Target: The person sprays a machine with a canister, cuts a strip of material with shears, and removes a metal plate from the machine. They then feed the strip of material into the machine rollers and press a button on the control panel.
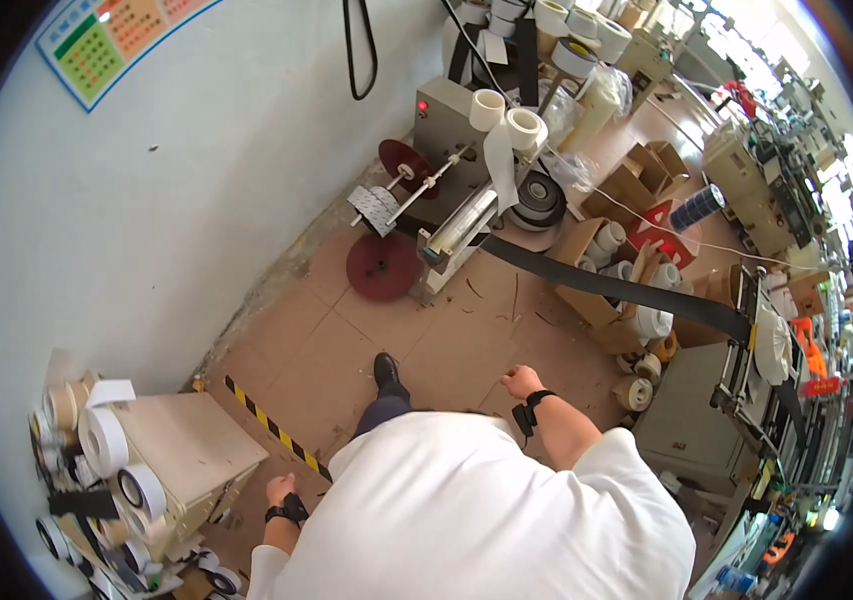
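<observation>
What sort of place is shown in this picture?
Probably a workshop that processes tape or similar strip material: there is a grey machine with a spindle, a long dark strip stretching from it to the right, and many white rolls piled at the left.

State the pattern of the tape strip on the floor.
The tape strip has alternating black and yellow stripes; see the head view.

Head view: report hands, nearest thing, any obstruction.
Left hand and right hand apart, nothing visible in either. Striped tape on floor beyond left hand. Black band stretched across, ahead right.
</observation>
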The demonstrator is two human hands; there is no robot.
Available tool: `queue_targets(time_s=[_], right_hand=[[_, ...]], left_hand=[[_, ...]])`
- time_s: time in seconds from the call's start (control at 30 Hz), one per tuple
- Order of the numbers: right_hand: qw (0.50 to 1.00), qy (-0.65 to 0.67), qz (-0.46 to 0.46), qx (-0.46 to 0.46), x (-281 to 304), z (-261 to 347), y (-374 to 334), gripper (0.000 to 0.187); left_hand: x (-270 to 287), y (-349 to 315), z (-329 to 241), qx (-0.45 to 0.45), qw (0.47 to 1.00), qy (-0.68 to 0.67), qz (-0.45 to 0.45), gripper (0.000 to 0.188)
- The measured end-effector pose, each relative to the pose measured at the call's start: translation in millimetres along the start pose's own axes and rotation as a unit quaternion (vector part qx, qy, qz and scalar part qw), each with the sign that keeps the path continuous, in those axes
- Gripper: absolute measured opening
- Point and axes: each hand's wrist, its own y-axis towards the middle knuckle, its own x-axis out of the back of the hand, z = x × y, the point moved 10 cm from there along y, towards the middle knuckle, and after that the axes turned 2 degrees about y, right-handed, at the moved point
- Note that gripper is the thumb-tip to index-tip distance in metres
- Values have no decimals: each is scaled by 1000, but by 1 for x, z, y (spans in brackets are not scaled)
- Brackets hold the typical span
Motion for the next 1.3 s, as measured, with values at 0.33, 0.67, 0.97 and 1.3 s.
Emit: queue_targets(time_s=[0.33, 0.67, 0.97, 1.3], right_hand=[[999, 14, -13, -51, 13, 52, 2, 35], [998, -44, -24, -48, 41, 82, 6, 36], [996, 36, -62, -61, 23, 59, -16, 33], [964, 152, -154, -154, 20, -9, -83, 34]], left_hand=[[112, 148, -135, -27, 983, -181, -13, 25], [85, 151, -204, -40, 986, -161, 25, 25], [43, 189, -234, -74, 985, -125, 91, 22], [-41, 252, -219, -229, 949, 99, 191, 38]])
